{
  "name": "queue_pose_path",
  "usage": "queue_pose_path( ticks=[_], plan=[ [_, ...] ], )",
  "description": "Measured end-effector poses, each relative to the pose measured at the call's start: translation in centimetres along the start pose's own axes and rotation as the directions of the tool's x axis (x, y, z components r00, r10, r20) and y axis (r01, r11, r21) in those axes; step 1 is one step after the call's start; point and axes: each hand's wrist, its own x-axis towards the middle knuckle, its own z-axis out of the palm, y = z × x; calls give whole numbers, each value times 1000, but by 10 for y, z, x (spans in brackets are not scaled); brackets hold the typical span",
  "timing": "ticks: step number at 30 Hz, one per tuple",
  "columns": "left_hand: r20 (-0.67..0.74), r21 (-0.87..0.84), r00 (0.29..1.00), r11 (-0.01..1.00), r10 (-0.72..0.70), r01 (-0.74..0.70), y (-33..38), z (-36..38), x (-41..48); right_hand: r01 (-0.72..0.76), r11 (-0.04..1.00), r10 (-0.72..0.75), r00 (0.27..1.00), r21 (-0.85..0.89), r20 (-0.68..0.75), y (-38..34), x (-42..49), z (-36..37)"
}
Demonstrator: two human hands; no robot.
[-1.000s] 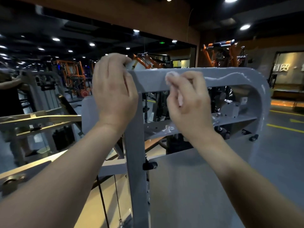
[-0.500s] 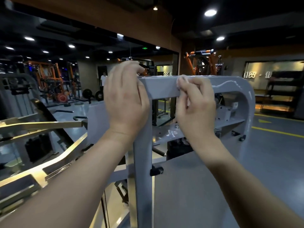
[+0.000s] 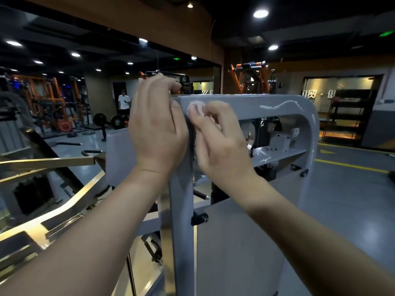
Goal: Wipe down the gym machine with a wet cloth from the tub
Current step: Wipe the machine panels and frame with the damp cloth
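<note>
Head view showed the left grip (image 3: 158, 129) hooked over the top corner of the grey machine (image 3: 277, 103), its fingers curled round the edge. Just beside it, the right grip (image 3: 220, 142) pinched a small white cloth (image 3: 195, 108) in bent fingers and pressed it against the front of the top bar near that corner. Wet streaks (image 3: 284, 104) glistened further right along the bar.

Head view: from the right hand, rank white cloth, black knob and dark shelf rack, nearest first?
1. White cloth: pinched in the right hand.
2. Black knob: below, on the grey post.
3. Dark shelf rack: far right, by the wall.
</note>
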Motion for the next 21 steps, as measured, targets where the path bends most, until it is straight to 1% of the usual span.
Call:
queue_pose_path(
  ticks=[1, 2, 4, 6, 7, 8, 9, 10, 11, 12, 13, 14, 15, 16, 17, 18, 21],
  plan=[
    [1, 3, 1000, 1000, 2, -2, 1, 0, 1, 53, 998, -53, 998, -20, 22, 8, -3, -3],
    [4, 5, 1000, 1000, 3, -3, 1, 0, 1, 48, 998, -47, 999, -40, 15, 19, -5, -7],
    [8, 12, 1000, 1000, 1, -1, 1, -1, 0, -95, 995, 92, 993, -38, -74, 32, -4, -13],
    [-2, 10, 1000, 1000, -2, 2, 1, -1, 1, -243, 970, 237, 959, -15, -154, 25, -2, -8],
    [-8, 8, 1000, 1000, -2, 3, 1, -1, 1, -248, 969, 244, 959, -7, -146, 15, -2, -2],
    [-8, 5, 1000, 1000, -2, 2, 0, 0, 1, -190, 982, 189, 977, -2, -102, 6, -3, 3],
    [-6, 6, 1000, 1000, -1, 1, 0, -1, 1, -89, 996, 89, 995, 1, -34, 0, -7, 5],
    [-4, 11, 1000, 1000, 0, 0, 0, -1, 0, 17, 1000, -16, 999, -8, 35, 2, -11, 2],
    [0, 15, 1000, 1000, -1, 1, 0, -1, 0, 86, 996, -83, 994, -32, 72, 11, -12, -4],
    [4, 16, 1000, 1000, -7, 7, 1, -1, 0, 96, 993, -91, 993, -64, 71, 25, -14, -9],
    [7, 16, 1000, 1000, -14, 14, 2, -1, 1, 44, 995, -40, 998, -92, 40, 38, -15, -15],
    [6, 18, 1000, 1000, -19, 19, 2, -1, 1, -55, 994, 55, 998, -98, -5, 47, -15, -19],
    [2, 21, 1000, 1000, -20, 20, 2, -1, 1, -158, 983, 154, 987, -94, -49, 51, -16, -21],
    [-1, 26, 1000, 1000, -17, 17, 2, -1, 2, -229, 969, 222, 971, -95, -86, 48, -16, -19],
    [2, 28, 1000, 1000, -12, 12, 1, 0, 2, -266, 958, 255, 961, -104, -105, 41, -16, -16],
    [10, 31, 1000, 1000, -8, 8, 1, 0, 3, -272, 955, 261, 960, -117, -95, 33, -17, -12],
    [32, 52, 999, 999, -14, 13, 3, -3, 2, -245, 966, 249, 967, -81, 44, 22, -20, -15]
  ],
)
